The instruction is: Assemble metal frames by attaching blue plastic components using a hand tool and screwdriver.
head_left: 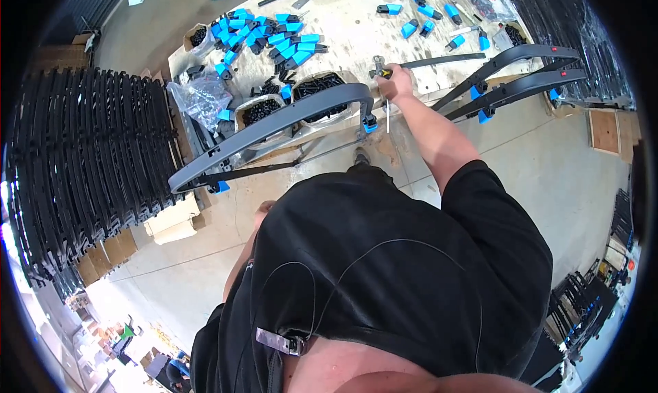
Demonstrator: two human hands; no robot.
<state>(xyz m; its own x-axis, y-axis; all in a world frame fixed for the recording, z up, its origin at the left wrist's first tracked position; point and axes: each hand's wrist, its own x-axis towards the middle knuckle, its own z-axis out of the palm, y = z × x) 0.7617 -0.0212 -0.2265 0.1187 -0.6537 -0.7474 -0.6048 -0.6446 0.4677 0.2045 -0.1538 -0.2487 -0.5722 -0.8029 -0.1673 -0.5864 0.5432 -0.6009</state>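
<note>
My right hand (396, 84) is at the near edge of the workbench, its fingers closed round a screwdriver (388, 118) with a slim pale shaft pointing down toward me. A bit of yellow and black shows at the fingers. Just beyond them is a shiny metal piece (378, 65); whether it belongs to the same tool I cannot tell. My left hand (264, 210) hangs low beside my body, mostly hidden by my black clothing, its fingers not readable. A curved dark grey frame (274, 121) with blue-and-black end pieces leans at the bench's front left, apart from both hands.
The pale, worn workbench (356, 40) bears piles of blue-and-black parts (260, 33) and open bags of black screws (319, 94). More curved frames (521, 81) jut out at the right. Tall stacks of black frames (96, 153) stand at the left, with cardboard (171, 221) on the floor.
</note>
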